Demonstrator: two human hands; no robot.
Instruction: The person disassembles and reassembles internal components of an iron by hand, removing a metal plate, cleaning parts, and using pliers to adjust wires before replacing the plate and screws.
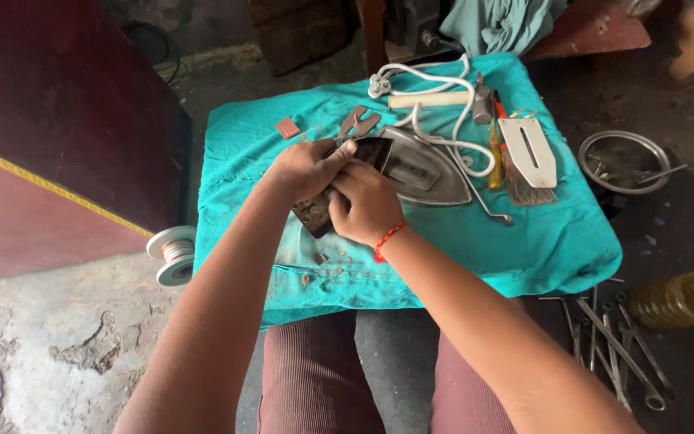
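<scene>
Where the teal cloth (540, 241) covers the desk, a dismantled clothes iron (411, 165) is seen lying near the middle, its grey soleplate pointing right. The iron's dark rear end (315, 215) is gripped by both hands. The left hand (308, 169) is closed over the top of that end, fingers curled down onto it. The right hand (367, 205) is clenched against the near side of the same part, a red thread band (389, 237) being worn at its wrist. What lies between the fingers is hidden, possibly a small fitting.

A white cord (443, 112) is looped behind the iron, just beside a hammer (435, 100). To the right, a yellow-handled screwdriver (495, 153), a brush (524, 189) and a white flat plate (528, 149) are laid close together. A small red block (287, 127) rests near the cloth's far left corner.

Off the desk, a steel bowl (624, 161) is noted to the right, 1 wire spool (177, 254) to the left, and several spanners (616, 354) on the floor.
</scene>
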